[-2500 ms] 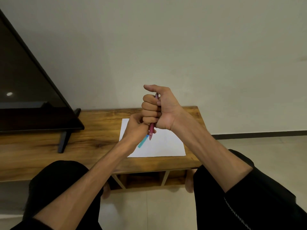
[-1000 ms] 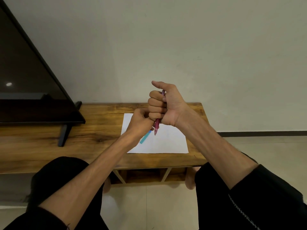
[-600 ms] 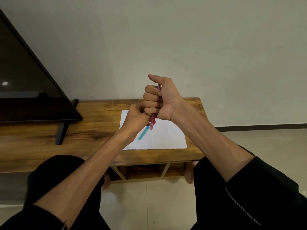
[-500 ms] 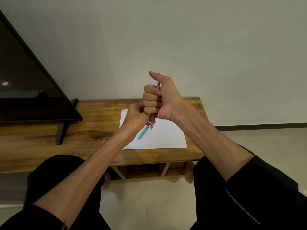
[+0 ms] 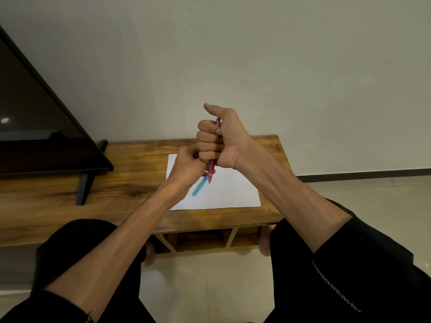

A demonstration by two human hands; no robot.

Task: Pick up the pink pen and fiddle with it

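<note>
- Wooden surface spans mid-frame; a white sheet lies centre-right.
- Right hand, fisted round the upright red pen, could slip.
- Left hand, curled beside it, pinches a teal piece, which could drop.

pen barrel mostly hidden in right hand; tv cut off left.
</note>
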